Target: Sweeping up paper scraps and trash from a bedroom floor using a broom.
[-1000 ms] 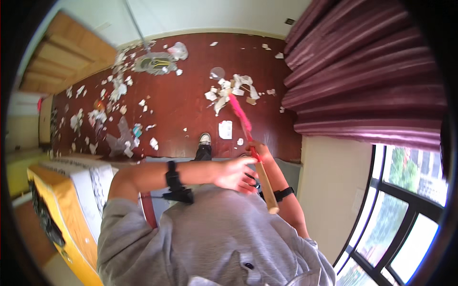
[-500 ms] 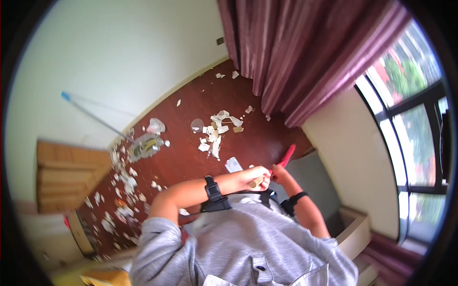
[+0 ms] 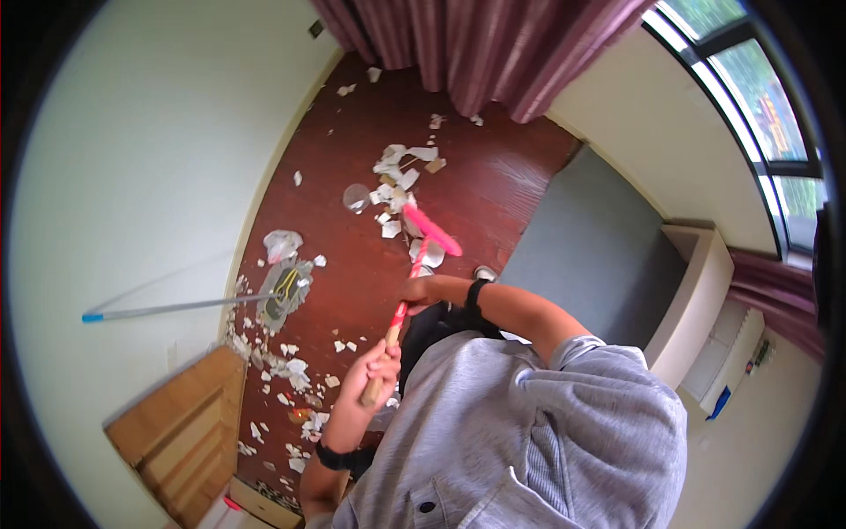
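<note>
Gripping the broom (image 3: 412, 273) in both fists, we hold its wooden-ended handle slanting up from chest toward the floor: our left hand (image 3: 377, 368) wraps the lower wooden end, fingers curled shut around it, while our right hand (image 3: 421, 291) clamps the pink shaft higher up, elbow bent out to the side. The pink broom head (image 3: 432, 231) rests at the edge of a heap of paper scraps (image 3: 401, 176) (more litter trails along the white wall (image 3: 132, 176)). Between wall and grey mat (image 3: 582, 238), the dark red floor (image 3: 352, 115) runs open toward the curtain (image 3: 476, 44).
</note>
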`<state>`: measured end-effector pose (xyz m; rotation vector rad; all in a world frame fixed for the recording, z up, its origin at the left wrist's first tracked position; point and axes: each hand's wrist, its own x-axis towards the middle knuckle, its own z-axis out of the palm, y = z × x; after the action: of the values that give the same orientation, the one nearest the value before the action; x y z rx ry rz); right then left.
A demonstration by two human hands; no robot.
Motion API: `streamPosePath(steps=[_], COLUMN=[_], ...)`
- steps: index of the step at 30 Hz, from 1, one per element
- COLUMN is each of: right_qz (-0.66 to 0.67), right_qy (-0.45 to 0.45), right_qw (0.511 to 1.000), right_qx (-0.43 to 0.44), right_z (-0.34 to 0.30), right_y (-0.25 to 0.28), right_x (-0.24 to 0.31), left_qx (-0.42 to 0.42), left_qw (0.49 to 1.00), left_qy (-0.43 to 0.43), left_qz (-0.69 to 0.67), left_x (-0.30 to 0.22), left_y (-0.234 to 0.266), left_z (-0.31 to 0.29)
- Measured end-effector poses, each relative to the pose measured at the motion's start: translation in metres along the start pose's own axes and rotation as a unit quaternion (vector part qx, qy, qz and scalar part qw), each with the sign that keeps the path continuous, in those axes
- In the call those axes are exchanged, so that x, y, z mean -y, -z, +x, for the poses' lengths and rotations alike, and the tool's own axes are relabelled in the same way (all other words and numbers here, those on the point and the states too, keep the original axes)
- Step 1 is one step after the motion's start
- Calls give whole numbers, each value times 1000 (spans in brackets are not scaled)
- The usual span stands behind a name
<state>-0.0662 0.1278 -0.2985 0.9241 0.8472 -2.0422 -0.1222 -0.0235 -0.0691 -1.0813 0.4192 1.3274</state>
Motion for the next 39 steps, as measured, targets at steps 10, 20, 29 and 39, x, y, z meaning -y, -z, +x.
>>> streamPosePath(steps=[10,20,29,39], right_qz=[-36,295,110,-33], right_qy=[127,337,262,146], right_qw=[987,835,910,918], right_qx=[-95,-318,-301,-368], right_z=[-64,-177,-199,-174], right_y=[-22,183,259,344], right_x=[50,54,122,232], left_qx=[6,-51,-47,12], left_qw=[996,955,948,959], left_qy=[31,143,68,132], left_qz=[79,254,307,250], left_x=[8,104,150,49], left_y=[-77,-209,-306,-353], left_z=[-33,142,163,251])
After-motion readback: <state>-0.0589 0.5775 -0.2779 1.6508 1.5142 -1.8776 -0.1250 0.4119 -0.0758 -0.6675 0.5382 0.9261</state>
